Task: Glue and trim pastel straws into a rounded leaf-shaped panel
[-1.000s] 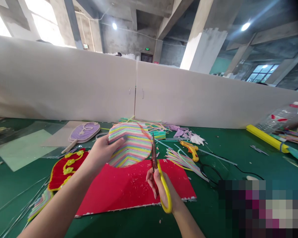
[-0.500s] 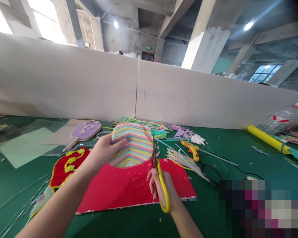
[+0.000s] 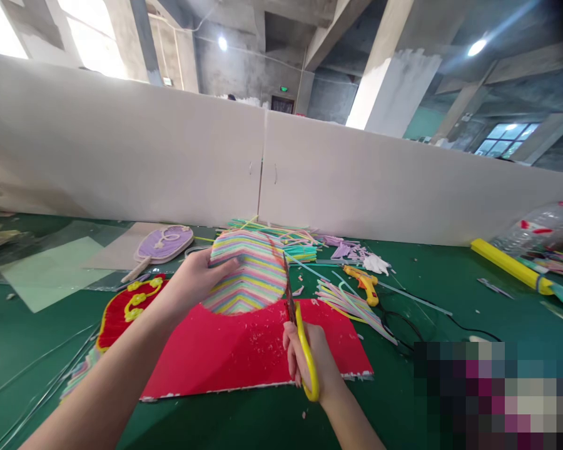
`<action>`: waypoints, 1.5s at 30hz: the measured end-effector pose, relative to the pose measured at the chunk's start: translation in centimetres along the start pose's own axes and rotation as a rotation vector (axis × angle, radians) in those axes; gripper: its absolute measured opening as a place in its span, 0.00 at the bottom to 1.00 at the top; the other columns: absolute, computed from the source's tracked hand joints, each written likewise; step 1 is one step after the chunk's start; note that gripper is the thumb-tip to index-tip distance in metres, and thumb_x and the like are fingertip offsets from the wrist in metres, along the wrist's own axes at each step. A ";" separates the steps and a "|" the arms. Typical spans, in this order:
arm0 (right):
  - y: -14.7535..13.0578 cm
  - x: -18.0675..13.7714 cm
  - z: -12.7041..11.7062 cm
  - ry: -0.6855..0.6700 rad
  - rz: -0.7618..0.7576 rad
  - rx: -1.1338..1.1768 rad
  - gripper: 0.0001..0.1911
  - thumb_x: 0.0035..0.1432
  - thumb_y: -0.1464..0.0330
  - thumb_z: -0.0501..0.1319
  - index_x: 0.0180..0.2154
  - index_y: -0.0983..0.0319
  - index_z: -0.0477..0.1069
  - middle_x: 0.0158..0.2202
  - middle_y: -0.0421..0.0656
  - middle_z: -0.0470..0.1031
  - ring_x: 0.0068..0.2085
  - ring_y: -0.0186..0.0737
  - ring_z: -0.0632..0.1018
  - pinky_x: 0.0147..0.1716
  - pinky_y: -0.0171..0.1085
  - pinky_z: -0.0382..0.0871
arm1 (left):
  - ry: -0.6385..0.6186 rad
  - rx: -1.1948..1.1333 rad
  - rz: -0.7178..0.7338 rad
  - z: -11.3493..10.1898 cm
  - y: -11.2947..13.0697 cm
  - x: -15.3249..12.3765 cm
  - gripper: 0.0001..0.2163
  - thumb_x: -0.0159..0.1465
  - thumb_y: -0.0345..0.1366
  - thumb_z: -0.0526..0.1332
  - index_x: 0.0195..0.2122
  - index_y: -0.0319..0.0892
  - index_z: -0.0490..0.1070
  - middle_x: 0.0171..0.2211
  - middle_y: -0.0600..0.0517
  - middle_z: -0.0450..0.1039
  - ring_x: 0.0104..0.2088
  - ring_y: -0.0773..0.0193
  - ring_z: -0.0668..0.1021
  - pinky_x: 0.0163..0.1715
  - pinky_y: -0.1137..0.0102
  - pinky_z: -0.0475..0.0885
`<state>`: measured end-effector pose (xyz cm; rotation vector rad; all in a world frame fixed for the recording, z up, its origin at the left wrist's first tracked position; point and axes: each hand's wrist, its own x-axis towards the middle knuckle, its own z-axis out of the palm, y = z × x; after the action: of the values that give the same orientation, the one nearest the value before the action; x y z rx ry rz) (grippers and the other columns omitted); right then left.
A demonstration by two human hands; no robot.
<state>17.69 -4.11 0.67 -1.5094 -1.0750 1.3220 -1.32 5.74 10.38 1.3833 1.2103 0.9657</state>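
Note:
My left hand [image 3: 192, 280] grips the left edge of a round piece made of rainbow-striped straws [image 3: 251, 269], holding it tilted up above a red sheet [image 3: 234, 353] on the green table. My right hand [image 3: 309, 362] is closed in the yellow handles of a pair of scissors [image 3: 296, 325]. The scissor blades point away from me and run along the right edge of the striped piece. Small white scraps lie scattered on the red sheet.
A red and yellow ornament [image 3: 122, 309] and a purple fan shape [image 3: 162, 245] lie left. Loose coloured straws [image 3: 347, 300], a yellow glue gun [image 3: 363, 284] with a black cord, a yellow tube [image 3: 511, 265] and a plastic bottle [image 3: 539, 228] lie right. A white partition [image 3: 263, 169] backs the table.
The scissors and my right hand have shifted slightly forward along the striped piece's right edge. The left hand keeps its grip. The view has tipped a little.

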 end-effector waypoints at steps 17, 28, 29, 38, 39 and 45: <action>-0.5 -0.3 -0.9 -0.219 -0.176 -0.105 0.33 0.52 0.38 0.47 0.28 0.62 0.63 0.21 0.37 0.60 0.18 0.27 0.59 0.15 0.28 0.51 | -0.101 0.159 -0.049 -2.2 1.3 -0.5 0.17 0.49 0.48 0.67 0.36 0.43 0.74 0.35 0.48 0.81 0.35 0.50 0.81 0.32 0.63 0.78; -0.5 -0.3 -0.9 -0.263 -0.188 -0.054 0.35 0.51 0.37 0.46 0.31 0.63 0.63 0.23 0.38 0.63 0.18 0.25 0.60 0.16 0.28 0.52 | -0.138 0.163 0.079 -2.3 0.7 -0.3 0.18 0.51 0.44 0.67 0.41 0.44 0.74 0.38 0.50 0.80 0.37 0.51 0.81 0.34 0.64 0.79; -0.5 -0.4 -0.9 -0.261 -0.180 -0.052 0.35 0.51 0.37 0.46 0.32 0.63 0.64 0.23 0.38 0.63 0.18 0.26 0.60 0.16 0.28 0.52 | -0.157 0.156 0.074 -2.2 0.7 -0.3 0.17 0.50 0.44 0.67 0.40 0.44 0.74 0.38 0.51 0.80 0.36 0.51 0.81 0.34 0.63 0.79; -0.1 -0.3 -0.9 -0.284 -0.149 -0.014 0.35 0.51 0.37 0.47 0.32 0.63 0.64 0.23 0.37 0.63 0.19 0.26 0.62 0.16 0.28 0.53 | -0.008 0.277 0.129 -1.7 1.1 -0.6 0.18 0.51 0.49 0.64 0.37 0.42 0.75 0.36 0.50 0.80 0.37 0.51 0.81 0.34 0.64 0.78; -0.1 -0.3 -0.9 -0.284 -0.148 -0.011 0.35 0.51 0.37 0.47 0.32 0.63 0.64 0.23 0.37 0.63 0.19 0.26 0.62 0.16 0.28 0.53 | 0.003 0.282 0.124 -1.8 1.1 -0.6 0.19 0.51 0.50 0.64 0.38 0.42 0.75 0.36 0.50 0.80 0.36 0.51 0.81 0.34 0.64 0.78; -0.1 -0.2 -0.8 -0.269 -0.139 0.003 0.34 0.52 0.38 0.47 0.32 0.63 0.64 0.22 0.36 0.62 0.17 0.25 0.62 0.15 0.27 0.53 | -0.077 0.303 0.132 -1.8 0.7 -0.3 0.19 0.52 0.49 0.64 0.40 0.42 0.74 0.38 0.50 0.80 0.37 0.52 0.81 0.35 0.63 0.78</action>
<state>18.50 -4.37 0.87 -1.2531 -1.3209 1.4543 -3.01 5.74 11.42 1.7411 1.2561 0.8334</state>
